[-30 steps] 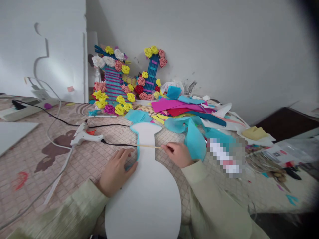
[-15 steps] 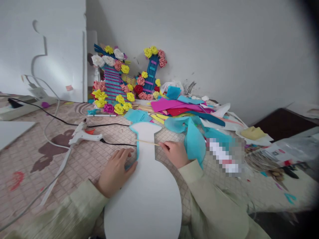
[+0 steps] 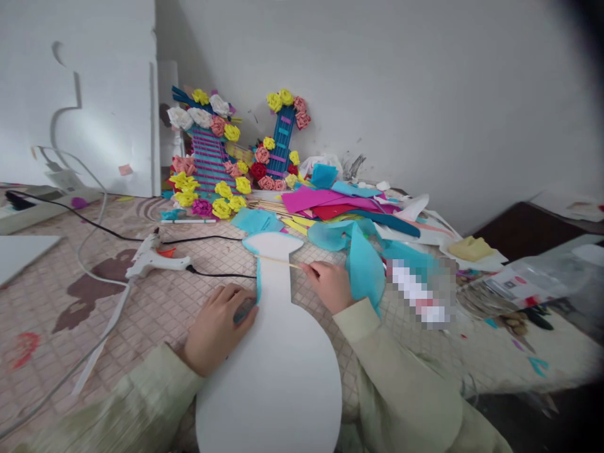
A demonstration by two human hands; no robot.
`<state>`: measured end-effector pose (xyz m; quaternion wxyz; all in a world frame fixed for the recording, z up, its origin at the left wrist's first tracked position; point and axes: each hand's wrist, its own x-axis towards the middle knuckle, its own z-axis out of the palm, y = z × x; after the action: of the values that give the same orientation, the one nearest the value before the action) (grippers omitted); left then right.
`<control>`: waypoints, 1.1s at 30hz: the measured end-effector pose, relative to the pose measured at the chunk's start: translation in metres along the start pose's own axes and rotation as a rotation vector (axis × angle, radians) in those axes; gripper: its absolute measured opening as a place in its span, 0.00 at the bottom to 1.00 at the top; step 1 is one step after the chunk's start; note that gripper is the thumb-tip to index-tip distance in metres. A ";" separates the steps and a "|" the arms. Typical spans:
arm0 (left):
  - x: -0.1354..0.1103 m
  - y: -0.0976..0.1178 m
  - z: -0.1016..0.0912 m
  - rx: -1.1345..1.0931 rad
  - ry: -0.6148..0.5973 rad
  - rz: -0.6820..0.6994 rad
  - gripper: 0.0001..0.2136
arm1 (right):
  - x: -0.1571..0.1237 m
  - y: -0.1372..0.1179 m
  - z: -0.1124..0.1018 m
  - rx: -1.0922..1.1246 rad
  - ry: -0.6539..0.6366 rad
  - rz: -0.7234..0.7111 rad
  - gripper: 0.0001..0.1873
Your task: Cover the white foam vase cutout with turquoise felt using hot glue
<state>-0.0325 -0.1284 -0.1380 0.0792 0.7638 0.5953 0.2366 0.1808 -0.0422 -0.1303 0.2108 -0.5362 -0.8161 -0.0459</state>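
A white guitar-shaped board (image 3: 274,371) lies flat in front of me, with blue paper edging (image 3: 258,277) along the left side of its neck and round its head. My left hand (image 3: 221,327) rests at the board's left edge where the neck meets the body, fingers bent and thumb on the edge; a bit of blue paper shows beneath them. Between the thumb and fingers of my right hand (image 3: 330,286) is a thin wooden stick (image 3: 278,260). It lies across the upper neck, its far tip at the blue-edged left side.
A white glue gun (image 3: 155,259) with a black cord lies left. Two flower-trimmed models (image 3: 210,160) lean at the wall. Coloured paper sheets (image 3: 316,200) are heaped behind the board, blue crepe paper (image 3: 364,270) beside my right hand. A clear plastic bottle (image 3: 542,277) lies right.
My right hand has moved the stick slightly up the neck toward the head of the board. My left hand has stayed at the edge. The whole view has shifted a little.
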 end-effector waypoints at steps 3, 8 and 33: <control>0.000 0.001 -0.001 -0.002 0.009 -0.003 0.09 | -0.002 0.002 0.000 0.035 -0.023 -0.044 0.22; -0.001 0.001 -0.001 -0.006 -0.001 -0.023 0.08 | -0.006 0.011 0.003 0.104 -0.038 -0.007 0.21; 0.000 0.000 0.001 -0.010 0.018 -0.018 0.08 | -0.007 0.031 -0.010 0.437 -0.137 0.074 0.13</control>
<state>-0.0319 -0.1281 -0.1384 0.0798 0.7558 0.6017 0.2456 0.2136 -0.0382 -0.1288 0.2675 -0.5090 -0.7989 0.1761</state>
